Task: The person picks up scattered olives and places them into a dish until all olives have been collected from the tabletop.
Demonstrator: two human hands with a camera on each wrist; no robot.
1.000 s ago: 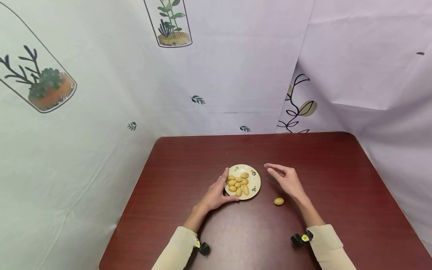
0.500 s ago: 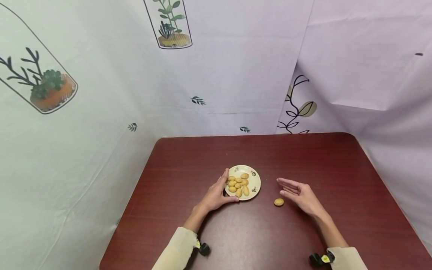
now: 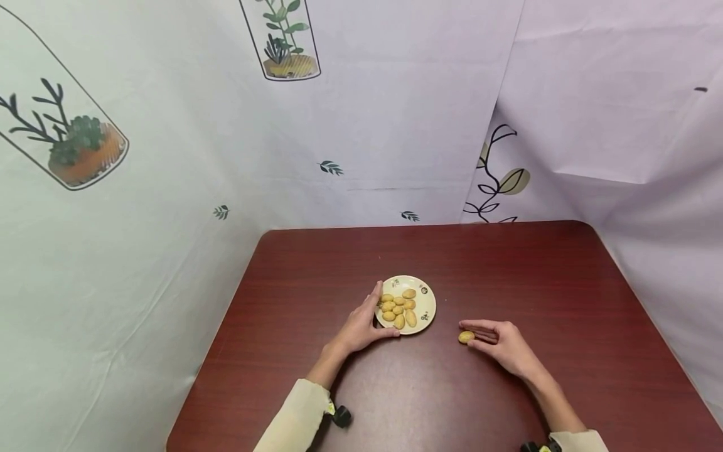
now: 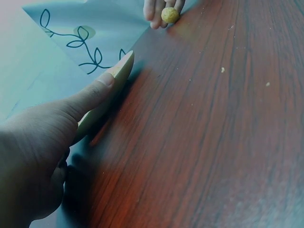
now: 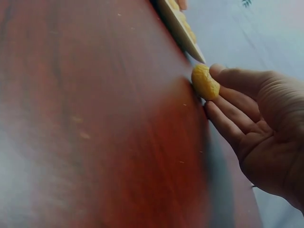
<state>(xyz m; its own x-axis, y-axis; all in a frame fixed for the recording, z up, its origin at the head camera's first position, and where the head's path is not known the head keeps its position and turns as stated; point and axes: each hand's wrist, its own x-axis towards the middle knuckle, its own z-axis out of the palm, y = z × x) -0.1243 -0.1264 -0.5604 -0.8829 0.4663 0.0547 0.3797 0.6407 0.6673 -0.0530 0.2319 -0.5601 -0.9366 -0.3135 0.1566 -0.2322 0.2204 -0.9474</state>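
Observation:
A cream plate (image 3: 427, 301) with dark printed marks bears several small yellow ovals that look like baby potatoes (image 3: 411, 318). My left hand (image 3: 357, 328) holds it by the left side; in the left wrist view the thumb lies on the rim of the plate (image 4: 124, 69). One more baby potato (image 3: 466, 337), wrinkled and yellow, lies on the table right of the plate. Around it my right hand (image 3: 504, 344) stands with thumb and fingers spread. From the right wrist, the thumb tip meets the potato (image 5: 205, 83), whose far side is hidden.
The dark red wooden table (image 3: 407, 395) has a few pale crumbs (image 4: 223, 70) on it. White cloth (image 3: 395, 125) with plant prints hangs behind and along both sides.
My right hand has come from beside the plate, moved right and toward me, and lowered around the loose baby potato. The left hand and plate have stayed in place.

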